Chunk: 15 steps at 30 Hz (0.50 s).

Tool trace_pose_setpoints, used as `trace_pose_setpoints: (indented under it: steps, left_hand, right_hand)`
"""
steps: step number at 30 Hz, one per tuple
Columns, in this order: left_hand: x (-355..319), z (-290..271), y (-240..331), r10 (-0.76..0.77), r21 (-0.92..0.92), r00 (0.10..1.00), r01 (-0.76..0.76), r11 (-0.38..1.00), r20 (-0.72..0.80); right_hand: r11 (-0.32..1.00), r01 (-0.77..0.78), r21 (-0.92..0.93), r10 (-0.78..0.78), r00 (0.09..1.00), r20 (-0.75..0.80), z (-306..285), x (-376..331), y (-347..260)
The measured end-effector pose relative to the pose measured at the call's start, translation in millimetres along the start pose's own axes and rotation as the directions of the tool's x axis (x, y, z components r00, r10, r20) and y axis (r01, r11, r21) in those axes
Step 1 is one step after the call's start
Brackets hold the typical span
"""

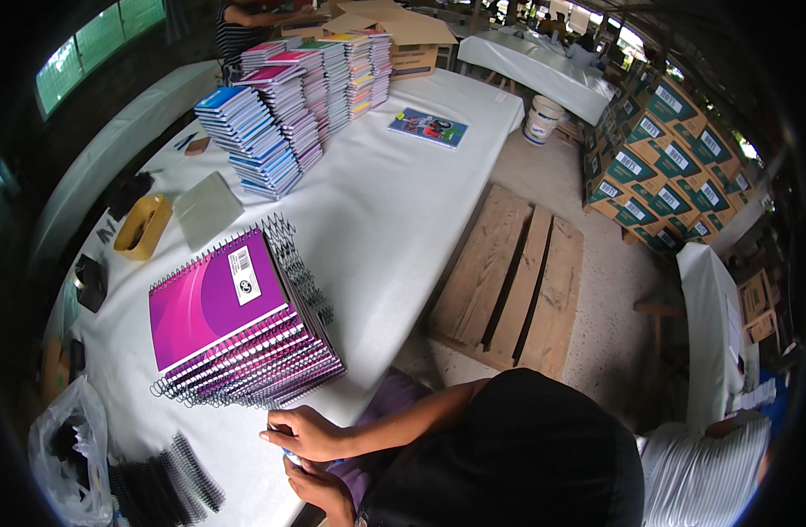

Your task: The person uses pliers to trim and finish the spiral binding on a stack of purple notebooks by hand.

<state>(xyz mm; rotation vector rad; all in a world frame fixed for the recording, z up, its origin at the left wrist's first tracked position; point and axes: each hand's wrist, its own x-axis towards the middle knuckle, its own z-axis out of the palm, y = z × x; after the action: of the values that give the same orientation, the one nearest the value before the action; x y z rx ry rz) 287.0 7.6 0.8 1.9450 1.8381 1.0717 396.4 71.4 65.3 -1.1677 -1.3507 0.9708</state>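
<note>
My right hand [306,433] is closed in front of the near edge of a notebook stack, its forearm coming in from the right. My left hand [322,489] is curled just below it. Between them shows a small blue-and-white thing [291,458], mostly hidden by the fingers; I cannot make out its kind. Beside the hands stands a stack of spiral notebooks [211,303] with a purple-and-pink cover on top. Their black coils stick out at the sides. Loose black binding coils [167,485] lie at the table's lower left.
A plastic bag [72,452], a yellow container [143,227] and a grey board [208,211] lie along the table's left side. Tall notebook stacks [253,145] and a single notebook [427,128] are farther back. Right of the table lies a wooden pallet [508,281]; boxes [662,167] are piled beyond.
</note>
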Motion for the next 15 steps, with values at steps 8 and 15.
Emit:
trace_pose_setpoints:
  steps: [8,15]
  left_hand:
    - [21,-43,-9,-0.127,-0.776,0.812,0.582,0.243,0.569]
    - [26,-38,2,0.014,-0.592,0.647,0.707,-0.386,0.763]
  right_hand:
    - [0.944,-0.157,0.290,0.046,0.934,0.355,4,10,-26]
    - [0.887,-0.160,0.432,0.022,0.951,0.307,4,14,4]
